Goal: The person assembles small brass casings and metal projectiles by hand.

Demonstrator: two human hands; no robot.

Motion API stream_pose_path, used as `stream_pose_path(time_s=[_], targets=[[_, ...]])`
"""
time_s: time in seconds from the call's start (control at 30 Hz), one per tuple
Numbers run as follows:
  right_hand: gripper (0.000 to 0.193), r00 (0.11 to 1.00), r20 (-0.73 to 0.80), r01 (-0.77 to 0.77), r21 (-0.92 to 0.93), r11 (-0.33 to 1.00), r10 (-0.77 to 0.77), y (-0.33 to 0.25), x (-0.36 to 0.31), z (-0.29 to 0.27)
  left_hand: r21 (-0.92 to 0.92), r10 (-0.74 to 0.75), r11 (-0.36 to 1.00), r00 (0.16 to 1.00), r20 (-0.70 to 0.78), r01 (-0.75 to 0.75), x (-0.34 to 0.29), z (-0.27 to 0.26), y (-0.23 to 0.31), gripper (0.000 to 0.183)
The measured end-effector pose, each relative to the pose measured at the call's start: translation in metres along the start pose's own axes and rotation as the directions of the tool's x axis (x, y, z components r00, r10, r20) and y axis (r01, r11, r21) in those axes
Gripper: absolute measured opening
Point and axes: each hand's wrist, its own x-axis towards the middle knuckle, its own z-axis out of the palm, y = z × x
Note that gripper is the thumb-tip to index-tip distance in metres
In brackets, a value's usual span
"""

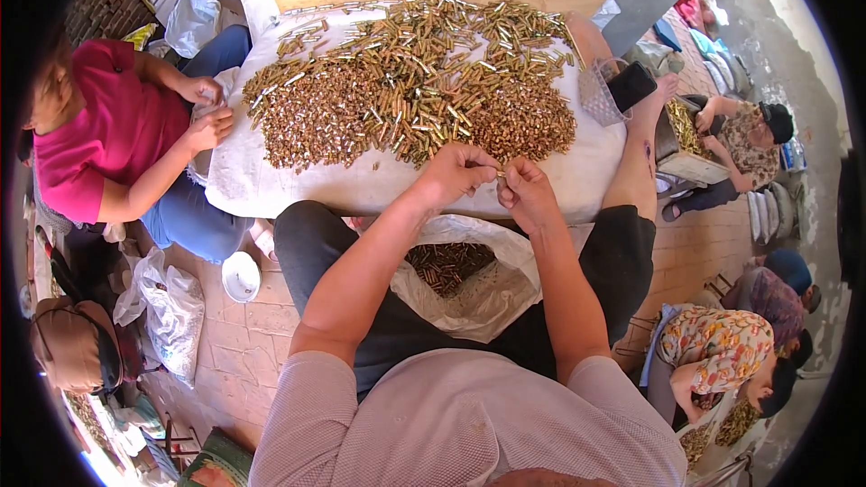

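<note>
My left hand (457,173) and my right hand (530,192) meet above the near edge of the cloth-covered table, fingertips pinched together. Between them is a small brass-coloured metal piece (502,174), mostly covered by the fingers. Just beyond my hands lies a heap of small copper-coloured pieces (528,122). Longer brass-coloured tubes (433,63) are spread across the middle and far part of the table. Below my hands, between my knees, a white sack (505,293) gapes wide with dark, thin metal pieces (448,268) inside.
Another heap of small pieces (311,122) lies at the table's left. A co-worker in a pink shirt (108,126) sits there. To the right stands a basket (597,95) with a black phone (631,87). A white bucket (241,277) is on the brick floor. Other people work at the right.
</note>
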Motion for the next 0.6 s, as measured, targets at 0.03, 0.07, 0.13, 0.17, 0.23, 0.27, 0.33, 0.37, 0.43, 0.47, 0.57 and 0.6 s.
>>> stream_pose_path(time_s=[0.03, 0.07, 0.13, 0.17, 0.23, 0.27, 0.33, 0.37, 0.43, 0.47, 0.57, 0.6], targets=[[0.015, 1.000, 0.001, 0.000, -0.001, 1.000, 0.000, 0.000, -0.001, 0.000, -0.137, -0.004, 0.991, 1.000, 0.001, 0.004, 0.002, 0.005, -0.006, 0.011], [0.016, 0.999, -0.034, -0.001, -0.003, 1.000, 0.001, -0.003, -0.004, 0.006, -0.272, -0.008, 0.962, 1.000, 0.002, 0.009, 0.002, 0.007, -0.008, 0.011], [0.016, 0.998, -0.067, -0.004, -0.006, 1.000, 0.004, -0.009, -0.006, 0.013, -0.252, -0.015, 0.967, 1.000, 0.017, 0.019, 0.003, 0.004, -0.011, 0.011], [0.015, 0.999, -0.044, -0.013, -0.045, 0.999, 0.011, -0.012, -0.007, 0.013, -0.233, -0.021, 0.972, 0.999, 0.036, 0.028, 0.004, 0.003, -0.011, 0.013], [0.014, 1.000, -0.021, -0.021, -0.086, 0.996, 0.020, -0.015, -0.008, 0.012, -0.089, 0.080, 0.992, 0.995, -0.052, -0.084, 0.011, -0.009, -0.014, 0.014], [0.013, 0.999, 0.020, -0.033, -0.220, 0.975, 0.038, -0.014, -0.010, 0.010, 0.064, 0.188, 0.981, 0.975, -0.118, -0.182, 0.012, -0.015, -0.010, 0.015], [0.012, 0.996, 0.055, -0.040, -0.351, 0.936, 0.063, -0.015, -0.015, 0.004, 0.405, 0.255, 0.896, 0.958, -0.134, -0.182, 0.010, -0.024, -0.005, 0.015], [0.012, 0.956, 0.209, -0.081, -0.485, 0.871, 0.206, -0.018, -0.018, 0.006, 0.699, 0.327, 0.700, 0.936, -0.131, -0.147, 0.008, -0.028, -0.001, 0.016], [0.013, 0.837, 0.307, -0.161, -0.653, 0.740, 0.453, -0.022, -0.019, 0.013, 0.783, 0.341, 0.611, 0.931, -0.128, -0.116, 0.006, -0.025, -0.009, 0.019], [0.013, 0.837, 0.307, -0.162, -0.652, 0.741, 0.453, -0.021, -0.017, 0.012, 0.854, 0.357, 0.513, 0.927, -0.118, -0.089, 0.007, -0.021, -0.012, 0.022], [0.011, 0.942, 0.258, 0.091, -0.813, 0.575, 0.215, -0.011, -0.003, -0.002, 0.921, 0.407, 0.384, 0.907, -0.105, -0.066, 0.012, -0.011, -0.019, 0.013], [0.011, 0.969, 0.245, 0.213, -0.865, 0.454, 0.013, -0.008, 0.001, -0.012, 0.920, 0.408, 0.384, 0.908, -0.099, -0.072, 0.014, -0.007, -0.017, 0.013]])
